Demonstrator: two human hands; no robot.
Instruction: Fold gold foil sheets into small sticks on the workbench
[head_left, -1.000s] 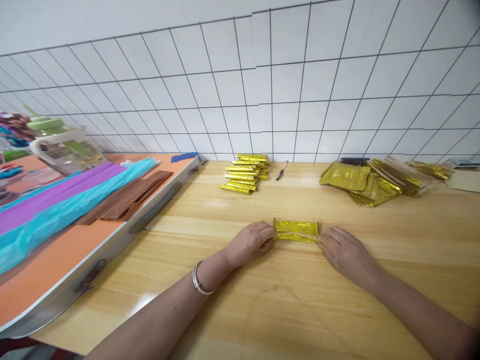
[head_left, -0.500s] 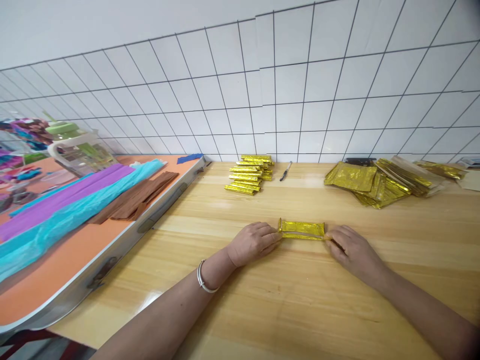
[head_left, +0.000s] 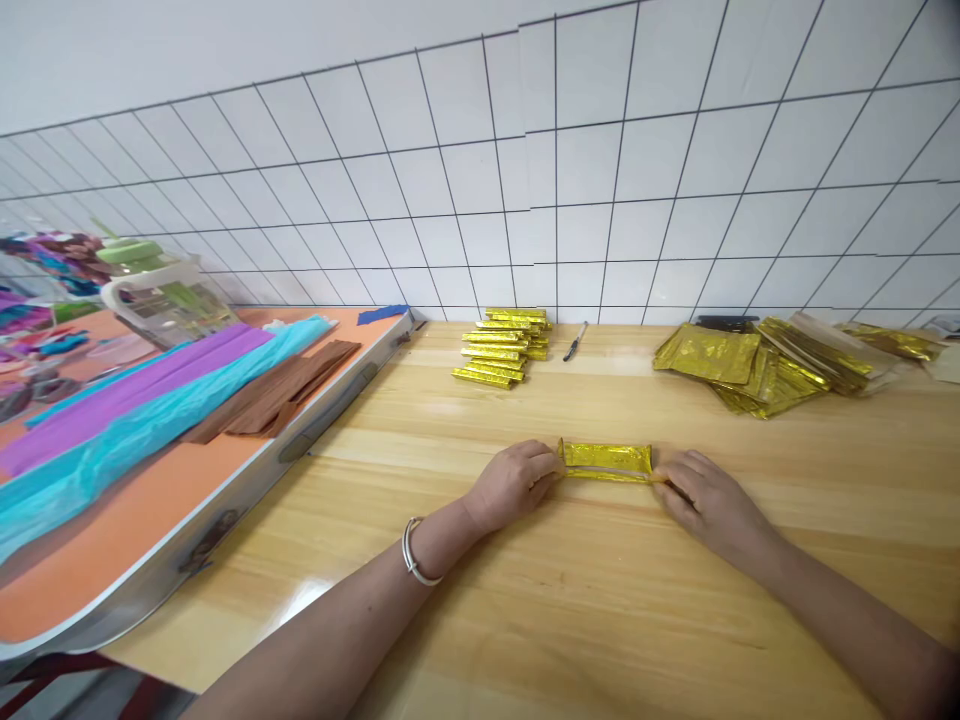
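Note:
A gold foil strip [head_left: 606, 458] with folded-up edges lies on the wooden table [head_left: 570, 620], between my two hands. My left hand [head_left: 517, 485], with a silver bangle on its wrist, is closed on the strip's left end. The right end is pinched by the fingers of my right hand [head_left: 701, 495]. Beyond the strip, several narrow folded gold pieces [head_left: 499, 350] are stacked near the wall. A pile of flat gold foil sheets [head_left: 712, 355] lies farther right.
A pen [head_left: 575, 342] lies by the folded stack. At left, an orange-topped surface [head_left: 135, 520] holds purple [head_left: 150, 395], turquoise [head_left: 97, 480] and brown crepe strips [head_left: 277, 390], plus a clear jug with a green lid [head_left: 176, 295]. A tiled wall [head_left: 585, 160] stands behind.
The view has shifted slightly. Both hands keep hold of the gold strip's ends, and the strip looks nearly the same as before.

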